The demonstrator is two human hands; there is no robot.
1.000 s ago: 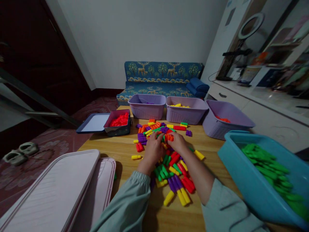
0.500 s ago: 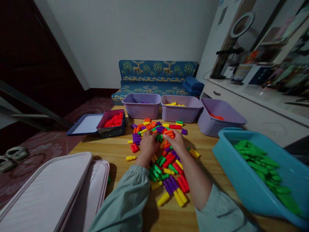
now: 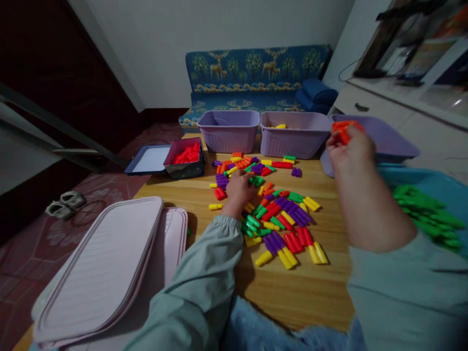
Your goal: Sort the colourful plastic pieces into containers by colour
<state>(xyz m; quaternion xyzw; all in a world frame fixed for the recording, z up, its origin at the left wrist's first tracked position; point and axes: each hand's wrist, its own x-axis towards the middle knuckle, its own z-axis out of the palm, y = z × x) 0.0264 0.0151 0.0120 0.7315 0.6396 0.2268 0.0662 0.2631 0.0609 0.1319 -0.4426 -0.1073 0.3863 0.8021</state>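
Observation:
On the wooden table lies a loose pile of bullet-shaped plastic building blocks (image 3: 270,209) in red, yellow, green, purple and orange. My left hand (image 3: 238,191) is low at the far part of the pile, its fingers curled against some green blocks (image 3: 257,181). Raised at the right, my right hand (image 3: 353,148) grips a cluster of orange blocks (image 3: 345,129) at the near rim of the right purple bin (image 3: 387,139). That hand and forearm hide part of this bin.
Two more purple bins, the left one (image 3: 228,139) and the middle one (image 3: 292,141), stand along the back. A tin of red blocks (image 3: 185,168) is at the left, a turquoise bin of green blocks (image 3: 449,187) at the right. White lids (image 3: 106,263) are stacked at the near left.
My right hand has left the pile and moved up and right to the right purple bin, carrying orange blocks. My left hand stays at the pile. The view has tilted down.

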